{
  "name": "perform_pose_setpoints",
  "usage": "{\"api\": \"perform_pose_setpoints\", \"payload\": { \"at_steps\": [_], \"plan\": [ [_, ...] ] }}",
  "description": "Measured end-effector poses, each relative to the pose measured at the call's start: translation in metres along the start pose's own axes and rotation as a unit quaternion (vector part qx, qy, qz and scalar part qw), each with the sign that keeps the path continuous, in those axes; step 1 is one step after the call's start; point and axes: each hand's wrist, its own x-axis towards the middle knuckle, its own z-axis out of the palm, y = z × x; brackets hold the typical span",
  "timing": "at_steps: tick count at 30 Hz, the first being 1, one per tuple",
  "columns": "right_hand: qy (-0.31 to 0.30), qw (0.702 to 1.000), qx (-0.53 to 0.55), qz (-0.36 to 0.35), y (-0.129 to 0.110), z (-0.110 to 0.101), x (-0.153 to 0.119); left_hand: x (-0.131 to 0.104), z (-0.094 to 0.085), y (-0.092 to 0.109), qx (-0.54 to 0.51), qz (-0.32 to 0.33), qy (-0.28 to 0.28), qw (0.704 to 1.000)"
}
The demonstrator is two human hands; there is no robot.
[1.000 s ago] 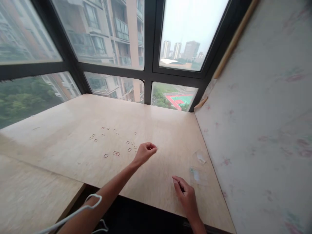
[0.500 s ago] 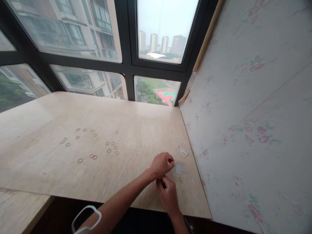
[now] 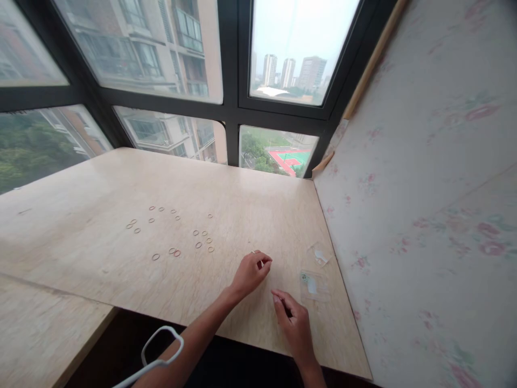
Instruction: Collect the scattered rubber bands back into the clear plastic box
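Your left hand [image 3: 251,274] is now standing to the left of your right hand [image 3: 295,318], with a gap between, whereas 0.5 s ago it was overlapping it beside the flat clear plastic packet [image 3: 312,286] with a white label and green bits. That packet is lying on the pale, marbled worktop [image 3: 250,207], just right of your right hand; a smaller clear plastic packet [image 3: 320,256] is lying beyond it, near the flowered wall [image 3: 388,215]. Your hands are both staying narrow, thumbs close to fingertips, a grip suiting something tiny, but I cannot tell whether either is holding anything. Small thin round loops in muted colours [image 3: 175,252] are lying flat to the left, mostly apart, with at least 2 overlapping; that spacing is probably leaving most easy to pinch singly. Both packets are sitting rightward, likely for a short reach.
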Motion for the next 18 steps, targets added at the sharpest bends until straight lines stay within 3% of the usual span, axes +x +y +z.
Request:
{"api": "perform_pose_setpoints", "payload": {
  "at_steps": [4, 7, 13, 18],
  "plan": [
    [0.010, 1.000, -0.012, 0.027, 0.004, 0.000, -0.001, -0.017, -0.034, -0.028, 0.009, -0.015, 0.080, 0.997],
    [0.015, 0.998, -0.007, 0.060, 0.004, 0.000, 0.000, -0.029, -0.049, -0.043, 0.009, -0.025, 0.136, 0.990],
    [0.051, 0.990, 0.046, 0.120, -0.020, 0.020, 0.011, -0.036, -0.050, -0.049, -0.041, -0.038, 0.175, 0.983],
    [-0.004, 0.998, 0.061, 0.031, -0.070, 0.064, 0.043, -0.037, -0.049, -0.046, -0.049, -0.051, 0.172, 0.983]
  ]
}}
